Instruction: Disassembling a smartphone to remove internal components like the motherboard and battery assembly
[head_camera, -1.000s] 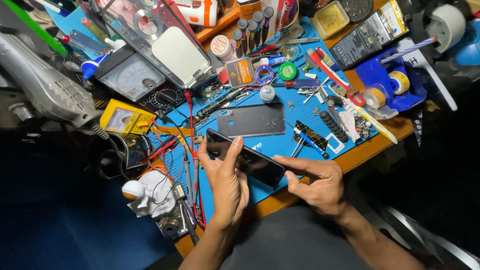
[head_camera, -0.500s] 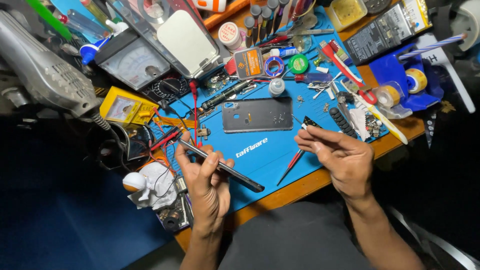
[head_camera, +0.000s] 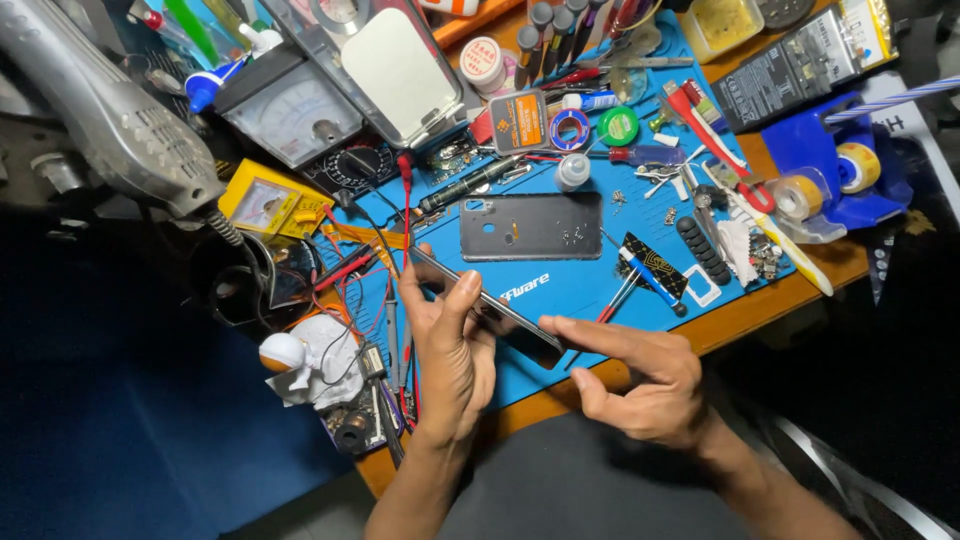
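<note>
Slim dark phone body (head_camera: 490, 310), edge-on and partly hidden, is gripped by left hand (head_camera: 452, 355) fingers near the tabletop's front edge, right hand (head_camera: 640, 385) fingertips pinching its end.

Phone (head_camera: 490, 308) partly hidden behind left hand (head_camera: 452, 360) and right hand (head_camera: 640, 385) fingers; heat gun (head_camera: 100, 110) cut off at left edge; small parts on blue mat (head_camera: 560, 290) too small to identify.
</note>
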